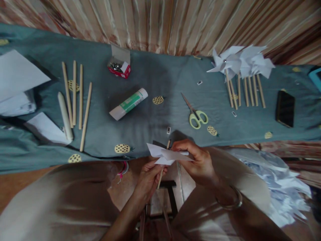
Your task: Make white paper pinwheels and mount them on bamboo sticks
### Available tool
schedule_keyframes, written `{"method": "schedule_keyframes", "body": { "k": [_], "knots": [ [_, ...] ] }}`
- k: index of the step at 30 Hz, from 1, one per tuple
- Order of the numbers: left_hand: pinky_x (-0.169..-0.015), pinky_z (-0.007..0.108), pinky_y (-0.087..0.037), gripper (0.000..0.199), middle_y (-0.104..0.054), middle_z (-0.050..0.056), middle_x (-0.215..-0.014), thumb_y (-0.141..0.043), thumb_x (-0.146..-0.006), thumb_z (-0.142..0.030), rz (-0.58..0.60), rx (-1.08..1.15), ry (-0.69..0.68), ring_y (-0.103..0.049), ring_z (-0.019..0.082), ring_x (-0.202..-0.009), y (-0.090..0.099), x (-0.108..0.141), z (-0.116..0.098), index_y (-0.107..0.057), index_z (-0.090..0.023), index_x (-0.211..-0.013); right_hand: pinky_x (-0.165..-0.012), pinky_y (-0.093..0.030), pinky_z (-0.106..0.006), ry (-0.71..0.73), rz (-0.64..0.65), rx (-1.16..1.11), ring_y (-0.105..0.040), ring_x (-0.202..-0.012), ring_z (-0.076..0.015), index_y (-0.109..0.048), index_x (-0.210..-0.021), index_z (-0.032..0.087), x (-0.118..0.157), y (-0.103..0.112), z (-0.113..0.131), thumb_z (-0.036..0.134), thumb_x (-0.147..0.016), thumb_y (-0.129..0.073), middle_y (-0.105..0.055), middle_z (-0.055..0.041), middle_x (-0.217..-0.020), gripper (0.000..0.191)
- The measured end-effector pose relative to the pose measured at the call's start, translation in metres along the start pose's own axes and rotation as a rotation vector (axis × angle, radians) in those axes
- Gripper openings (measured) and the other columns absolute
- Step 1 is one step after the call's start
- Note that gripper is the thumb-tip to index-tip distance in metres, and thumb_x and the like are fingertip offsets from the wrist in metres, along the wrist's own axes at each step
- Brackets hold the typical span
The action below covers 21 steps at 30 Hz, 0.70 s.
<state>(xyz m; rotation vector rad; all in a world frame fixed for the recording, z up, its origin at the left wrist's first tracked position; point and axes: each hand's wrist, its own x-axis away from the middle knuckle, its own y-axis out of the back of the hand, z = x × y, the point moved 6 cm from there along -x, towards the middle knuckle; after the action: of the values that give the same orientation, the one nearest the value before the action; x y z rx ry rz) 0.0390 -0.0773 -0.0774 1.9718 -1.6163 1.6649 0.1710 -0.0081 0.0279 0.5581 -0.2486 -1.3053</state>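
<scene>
A white paper pinwheel (167, 155) is held over my lap, just off the table's front edge. Below it, my left hand (151, 175) is closed around the pinwheel and a thin wooden stick (159, 180), whose upper end shows behind the paper. On the other side my right hand (197, 159) pinches the pinwheel's right side, close to the top of the stick; the fingertips are partly hidden by the paper. Green-handled scissors (197, 117) lie on the table above my right hand. Further up, a red box (120, 69) stands open with shiny metal pieces inside.
Several finished pinwheels (232, 62) lie at the back right, beside a black phone (285, 108). A green-labelled roll (130, 103) lies mid-table. Wooden sticks (74, 93), a pale tapered rod (64, 115) and white paper (21, 75) are at left. Crumpled white paper (278, 184) sits low right.
</scene>
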Motion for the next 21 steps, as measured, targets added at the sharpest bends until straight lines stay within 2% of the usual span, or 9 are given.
{"method": "schedule_keyframes", "body": {
  "k": [4,14,18,21],
  "knots": [
    [-0.055,0.015,-0.049,0.033,-0.070,0.002,-0.058,-0.096,-0.041,-0.028,0.003,0.064,0.037,-0.058,0.007,-0.051,-0.0001,-0.0011,0.0027,-0.078,-0.015,-0.065,-0.075,-0.057,-0.026,-0.012,-0.008,0.013,-0.070,-0.081,-0.0151,-0.067,-0.094,0.025,-0.0016,-0.0011,-0.0013,0.012,-0.083,-0.065,-0.074,-0.0003,-0.090,0.017],
    [-0.055,0.016,-0.047,0.031,-0.070,0.004,-0.060,-0.094,-0.048,-0.031,0.016,0.028,0.009,-0.057,0.007,-0.053,0.0022,-0.0045,0.0050,-0.077,-0.013,-0.066,-0.076,-0.057,-0.026,-0.021,-0.006,0.005,-0.070,-0.081,-0.0144,-0.067,-0.093,0.025,-0.0036,-0.0022,-0.0012,0.012,-0.083,-0.064,-0.074,0.0001,-0.089,0.016],
    [-0.057,0.015,-0.047,0.036,-0.070,0.002,-0.060,-0.095,-0.044,-0.029,0.000,0.045,0.008,-0.057,0.007,-0.054,0.0032,-0.0056,0.0054,-0.079,-0.014,-0.074,-0.076,-0.057,-0.026,-0.024,-0.007,0.004,-0.070,-0.081,-0.0150,-0.067,-0.092,0.025,-0.0037,-0.0024,-0.0013,0.012,-0.083,-0.064,-0.074,-0.0003,-0.088,0.016],
    [-0.060,0.016,-0.047,0.035,-0.071,0.001,-0.062,-0.094,-0.047,-0.023,-0.014,0.049,0.013,-0.059,0.007,-0.056,0.0051,-0.0059,0.0065,-0.080,-0.015,-0.078,-0.076,-0.057,-0.027,-0.031,0.002,0.007,-0.070,-0.081,-0.0154,-0.067,-0.093,0.025,-0.0034,-0.0028,-0.0018,0.013,-0.083,-0.064,-0.074,-0.0006,-0.089,0.016]
  ]
}}
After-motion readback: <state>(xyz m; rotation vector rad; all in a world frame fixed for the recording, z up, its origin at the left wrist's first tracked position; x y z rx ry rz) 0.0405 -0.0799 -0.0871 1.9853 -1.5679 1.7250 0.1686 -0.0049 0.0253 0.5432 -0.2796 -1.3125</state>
